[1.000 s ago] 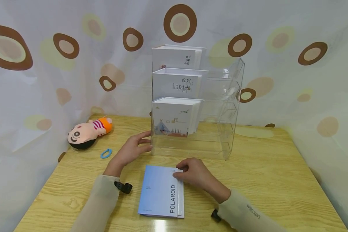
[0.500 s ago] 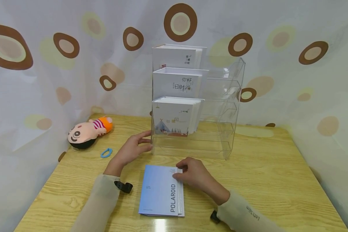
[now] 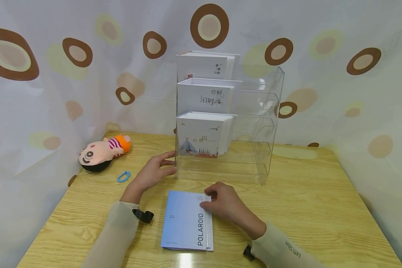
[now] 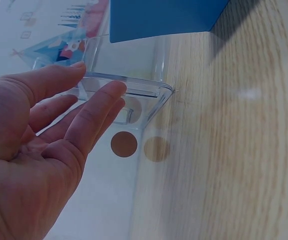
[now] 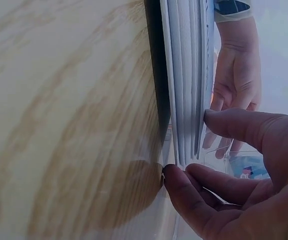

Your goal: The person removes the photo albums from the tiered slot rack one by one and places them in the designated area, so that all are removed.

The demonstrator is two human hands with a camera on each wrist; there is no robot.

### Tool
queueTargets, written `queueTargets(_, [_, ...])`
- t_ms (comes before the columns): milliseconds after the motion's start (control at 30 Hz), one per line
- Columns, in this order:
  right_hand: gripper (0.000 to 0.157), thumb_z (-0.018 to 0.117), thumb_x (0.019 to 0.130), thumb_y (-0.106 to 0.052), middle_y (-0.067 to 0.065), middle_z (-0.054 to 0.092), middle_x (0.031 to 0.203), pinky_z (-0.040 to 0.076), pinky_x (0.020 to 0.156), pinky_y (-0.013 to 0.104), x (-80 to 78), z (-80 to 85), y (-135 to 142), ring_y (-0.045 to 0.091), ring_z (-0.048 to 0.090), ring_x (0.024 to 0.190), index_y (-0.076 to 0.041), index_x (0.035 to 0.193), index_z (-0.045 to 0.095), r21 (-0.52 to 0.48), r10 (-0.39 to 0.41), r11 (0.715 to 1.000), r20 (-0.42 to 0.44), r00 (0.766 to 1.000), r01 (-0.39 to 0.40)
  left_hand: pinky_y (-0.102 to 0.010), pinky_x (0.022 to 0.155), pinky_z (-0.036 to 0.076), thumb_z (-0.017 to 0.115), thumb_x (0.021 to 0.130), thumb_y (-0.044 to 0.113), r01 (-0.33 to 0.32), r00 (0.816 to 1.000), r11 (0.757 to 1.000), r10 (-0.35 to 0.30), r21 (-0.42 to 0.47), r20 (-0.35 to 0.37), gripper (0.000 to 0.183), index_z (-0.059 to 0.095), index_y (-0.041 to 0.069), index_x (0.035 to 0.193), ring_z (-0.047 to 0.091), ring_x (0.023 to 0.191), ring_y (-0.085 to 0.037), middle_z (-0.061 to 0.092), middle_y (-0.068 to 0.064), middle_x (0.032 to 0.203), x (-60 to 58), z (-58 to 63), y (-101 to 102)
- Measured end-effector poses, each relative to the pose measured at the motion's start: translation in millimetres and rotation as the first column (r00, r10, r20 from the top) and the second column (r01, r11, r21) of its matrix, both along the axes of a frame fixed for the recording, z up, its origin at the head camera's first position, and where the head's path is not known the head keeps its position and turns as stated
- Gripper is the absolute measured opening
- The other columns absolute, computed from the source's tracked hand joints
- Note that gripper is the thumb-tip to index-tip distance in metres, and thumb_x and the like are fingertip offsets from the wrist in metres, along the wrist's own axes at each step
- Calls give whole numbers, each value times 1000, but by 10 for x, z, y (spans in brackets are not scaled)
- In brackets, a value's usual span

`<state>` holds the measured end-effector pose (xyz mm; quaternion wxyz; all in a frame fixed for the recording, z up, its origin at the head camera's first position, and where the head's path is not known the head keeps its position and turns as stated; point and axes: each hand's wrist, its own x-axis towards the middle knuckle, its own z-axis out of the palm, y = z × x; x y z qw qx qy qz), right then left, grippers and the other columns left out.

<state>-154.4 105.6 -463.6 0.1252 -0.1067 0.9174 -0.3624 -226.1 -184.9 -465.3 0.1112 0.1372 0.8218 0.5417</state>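
Observation:
A blue-and-white photo album (image 3: 184, 221) marked POLAROID lies cover up at the front of the table. At its upper right corner, my right hand (image 3: 225, 201) pinches it, thumb on the cover and fingers at the lower edge. The right wrist view shows the thick page edges (image 5: 186, 75) between thumb and fingers. My left hand (image 3: 152, 173) is at the lower left side of a clear acrylic rack (image 3: 221, 167), its fingers extended and touching or very near the side wall. In the left wrist view, the thumb (image 4: 53, 82) stands apart from the fingers.
Three white albums stand in the rack's left part: top (image 3: 201, 67), middle (image 3: 201, 96) and lower (image 3: 201, 137). A plush doll (image 3: 103, 152) and a blue ring-shaped item (image 3: 123, 176) lie on the left of the wooden table (image 3: 321, 208). A patterned curtain (image 3: 314, 29) hangs behind.

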Motion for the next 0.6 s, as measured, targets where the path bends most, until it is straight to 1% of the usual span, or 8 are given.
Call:
queueTargets(267, [43,93,90,-24,3,76,110,63,90,41,-1,-9,3,16,67,97,-1,126,82,2,1,1000,-2,1000,-1,-59,120,58,70,111,13,0,1000,1000,0,-3,4,69,42,8,173,56,155,-44,44,-16,178,4,-9,-8])
queueTargets(467, [43,94,90,-21,4,75,107,62,86,39,13,-21,1,16,65,93,0,126,81,16,12,1000,-31,999,-12,-60,120,58,71,110,12,5,1000,1000,-5,7,2,68,43,8,173,56,155,-44,45,-16,178,-4,-10,1])
queueTargets(600, [41,93,91,-21,3,76,106,62,87,39,22,-31,7,15,66,94,-1,125,82,8,4,1000,-41,999,-4,-59,119,59,71,110,12,1,1000,1000,-1,-2,-5,68,44,8,172,58,153,-43,46,-15,177,-5,-2,2])
